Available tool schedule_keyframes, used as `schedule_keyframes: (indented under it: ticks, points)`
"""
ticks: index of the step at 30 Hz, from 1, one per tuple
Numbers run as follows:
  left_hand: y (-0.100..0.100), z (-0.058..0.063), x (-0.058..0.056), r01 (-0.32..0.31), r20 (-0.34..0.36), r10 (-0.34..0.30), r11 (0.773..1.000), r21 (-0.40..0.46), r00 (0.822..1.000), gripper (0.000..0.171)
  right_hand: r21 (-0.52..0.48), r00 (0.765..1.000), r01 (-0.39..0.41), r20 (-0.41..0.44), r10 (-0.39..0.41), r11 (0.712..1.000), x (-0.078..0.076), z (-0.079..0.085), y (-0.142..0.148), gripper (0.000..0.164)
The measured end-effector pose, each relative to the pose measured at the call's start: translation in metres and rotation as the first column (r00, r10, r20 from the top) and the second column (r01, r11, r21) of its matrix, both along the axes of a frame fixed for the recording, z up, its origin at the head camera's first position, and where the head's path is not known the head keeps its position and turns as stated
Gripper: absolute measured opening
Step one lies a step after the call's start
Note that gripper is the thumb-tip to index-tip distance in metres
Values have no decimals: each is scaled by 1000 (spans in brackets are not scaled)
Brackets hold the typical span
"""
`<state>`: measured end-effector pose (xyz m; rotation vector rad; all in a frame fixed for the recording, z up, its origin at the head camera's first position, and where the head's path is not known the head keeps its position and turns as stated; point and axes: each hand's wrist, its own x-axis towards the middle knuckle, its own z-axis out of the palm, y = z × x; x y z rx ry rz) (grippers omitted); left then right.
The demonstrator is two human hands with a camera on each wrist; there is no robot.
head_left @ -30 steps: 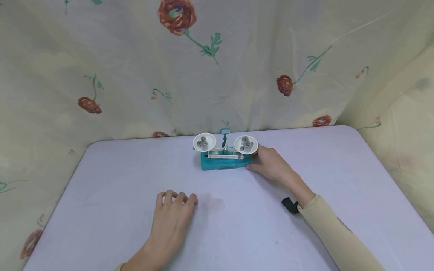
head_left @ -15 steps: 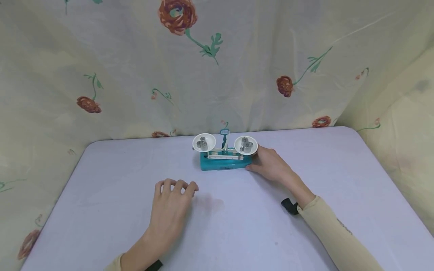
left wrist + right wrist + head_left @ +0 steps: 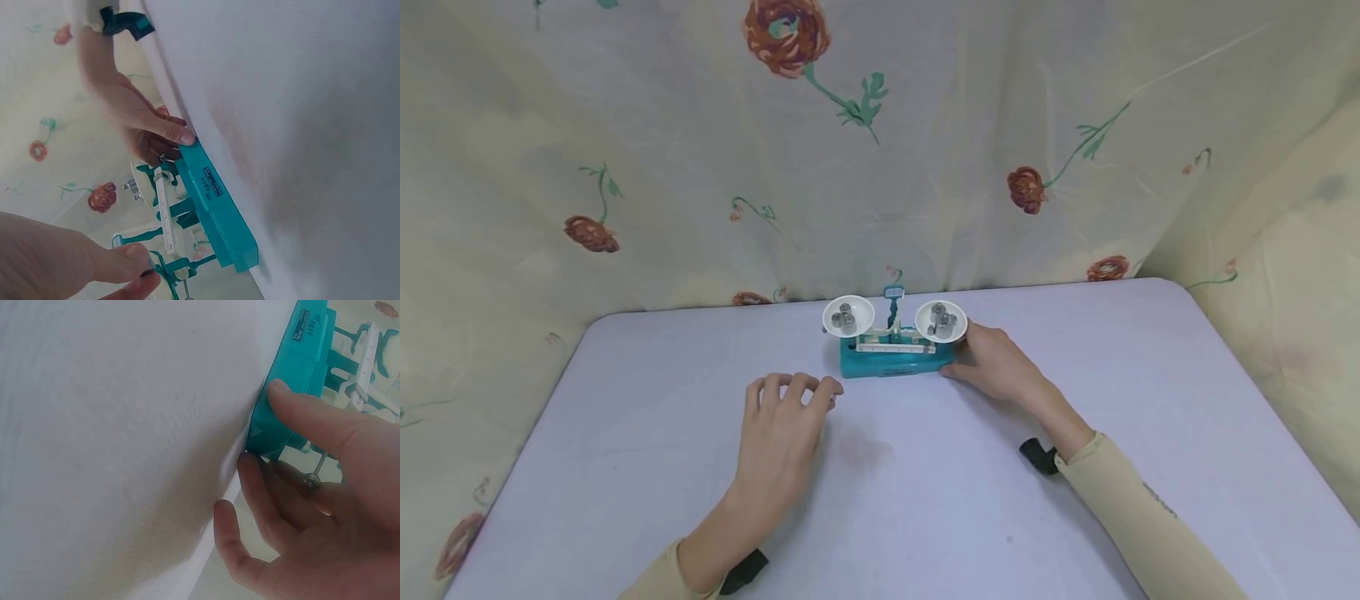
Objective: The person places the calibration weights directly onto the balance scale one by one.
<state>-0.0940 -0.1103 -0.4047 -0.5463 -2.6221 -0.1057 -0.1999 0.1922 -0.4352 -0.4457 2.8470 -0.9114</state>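
A small teal balance scale (image 3: pixel 897 363) stands near the back of the table, with two white pans. Several metal weights (image 3: pixel 843 317) lie in the left pan, and more weights (image 3: pixel 943 320) in the right one. My right hand (image 3: pixel 996 360) grips the right end of the teal base, thumb on the front face, as the right wrist view (image 3: pixel 312 425) shows. Short of the scale's left side, my left hand (image 3: pixel 782 433) hovers with bent fingers. Its thumb and forefinger pinch a small dark metal weight (image 3: pixel 148 272), mostly hidden by the fingertips.
A pale lilac cloth covers the table (image 3: pixel 625 450). Behind and beside it hangs a curtain (image 3: pixel 925 167) with printed red flowers. Dark wrist camera mounts (image 3: pixel 1039 456) show under both forearms.
My left hand has moved forward across the table, closer to the scale. My right hand has stayed at the base, and the scale has not visibly moved.
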Motion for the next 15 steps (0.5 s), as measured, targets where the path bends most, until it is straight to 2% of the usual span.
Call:
schedule_keyframes:
  ticks: [15]
  points:
    - [8,16,-22,-35,17,34,998,61,999,19,1,1000,2,9,-2,1000,0,-1,1,74]
